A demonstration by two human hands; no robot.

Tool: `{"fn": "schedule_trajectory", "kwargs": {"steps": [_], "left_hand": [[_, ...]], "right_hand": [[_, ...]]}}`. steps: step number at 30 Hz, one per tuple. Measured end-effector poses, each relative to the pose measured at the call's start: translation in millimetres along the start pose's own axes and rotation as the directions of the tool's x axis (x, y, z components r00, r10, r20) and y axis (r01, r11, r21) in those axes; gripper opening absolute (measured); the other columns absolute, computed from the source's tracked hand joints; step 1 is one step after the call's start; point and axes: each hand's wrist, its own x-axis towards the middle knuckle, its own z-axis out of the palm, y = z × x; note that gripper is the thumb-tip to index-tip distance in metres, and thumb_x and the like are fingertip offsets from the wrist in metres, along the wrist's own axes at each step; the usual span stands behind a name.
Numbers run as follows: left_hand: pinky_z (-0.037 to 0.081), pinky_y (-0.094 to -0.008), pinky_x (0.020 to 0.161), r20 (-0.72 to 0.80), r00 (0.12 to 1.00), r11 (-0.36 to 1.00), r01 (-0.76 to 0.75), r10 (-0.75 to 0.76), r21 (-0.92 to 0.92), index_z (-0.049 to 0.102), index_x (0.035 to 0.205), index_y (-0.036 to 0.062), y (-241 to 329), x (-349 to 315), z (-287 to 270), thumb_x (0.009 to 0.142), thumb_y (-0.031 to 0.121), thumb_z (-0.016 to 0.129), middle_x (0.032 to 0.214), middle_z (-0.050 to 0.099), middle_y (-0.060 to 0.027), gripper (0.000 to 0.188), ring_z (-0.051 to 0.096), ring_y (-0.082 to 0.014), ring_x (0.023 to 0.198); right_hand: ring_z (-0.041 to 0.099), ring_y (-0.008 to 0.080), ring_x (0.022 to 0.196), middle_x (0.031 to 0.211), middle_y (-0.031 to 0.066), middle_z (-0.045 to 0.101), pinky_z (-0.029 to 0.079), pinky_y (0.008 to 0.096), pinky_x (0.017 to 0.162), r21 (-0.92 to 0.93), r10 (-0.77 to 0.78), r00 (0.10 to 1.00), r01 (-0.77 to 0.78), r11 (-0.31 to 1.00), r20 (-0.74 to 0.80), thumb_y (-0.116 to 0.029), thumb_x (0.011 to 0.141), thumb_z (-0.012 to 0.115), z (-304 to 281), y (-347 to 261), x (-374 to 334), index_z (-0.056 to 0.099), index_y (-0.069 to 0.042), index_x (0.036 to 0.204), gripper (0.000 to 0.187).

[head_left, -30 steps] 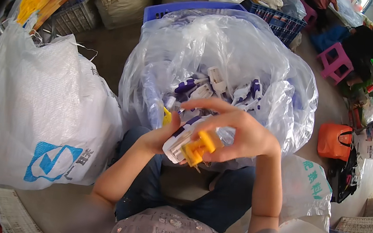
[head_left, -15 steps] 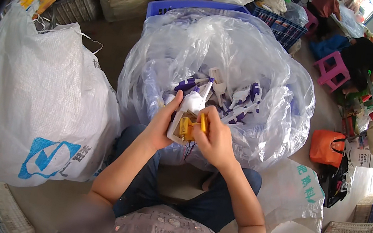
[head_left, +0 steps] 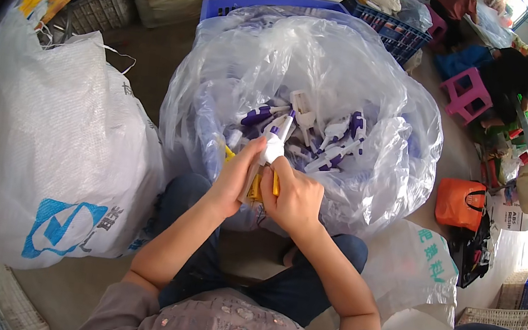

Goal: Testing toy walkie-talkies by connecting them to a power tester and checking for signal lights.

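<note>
Both hands, left hand (head_left: 234,184) and right hand (head_left: 296,200), pinch one white-and-yellow plastic piece (head_left: 265,165) over the clear bag (head_left: 379,114) of parts, seemingly mid-assembly; next likely calls for pressing its halves together

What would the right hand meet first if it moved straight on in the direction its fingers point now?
Probably the white and yellow plastic piece that the right hand already touches, then the left hand on its far side. Depth is unclear.
</note>
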Motion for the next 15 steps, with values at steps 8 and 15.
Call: {"fn": "schedule_trajectory", "kwargs": {"steps": [8, 15], "left_hand": [[0.046, -0.0301, 0.084, -0.18, 0.98, 0.987, -0.111, 0.089, -0.115, 0.05, 0.116, 0.0119, -28.7, 7.8, -3.6, 0.094, 0.048, 0.036, 0.106, 0.057, -0.0018, 0.044, 0.057, -0.0145, 0.099], [0.046, -0.0308, 0.084, -0.277, 0.952, 0.962, -0.191, 0.133, -0.196, 0.054, 0.111, 0.0118, -7.2, -6.3, 14.8, 0.093, 0.045, 0.041, 0.102, 0.058, -0.0018, 0.04, 0.057, -0.0149, 0.098]], "right_hand": [[0.051, 0.0281, 0.042, 0.051, 0.0085, 0.052, 0.036, 0.0378, 0.039, 0.022, -0.005, 0.995, 0.007, 1.0, -0.098, -0.019, 0.083, 0.058, 25.1, 16.6, 8.6, 0.047, -0.009, 0.073, 0.018], [0.055, 0.0292, 0.052, 0.06, 0.0126, 0.053, 0.041, 0.0355, 0.047, 0.155, 0.065, 0.996, -0.055, 0.986, -0.056, -0.022, 0.088, 0.054, 28.8, 6.5, 12.9, 0.049, -0.007, 0.083, 0.016]]}}
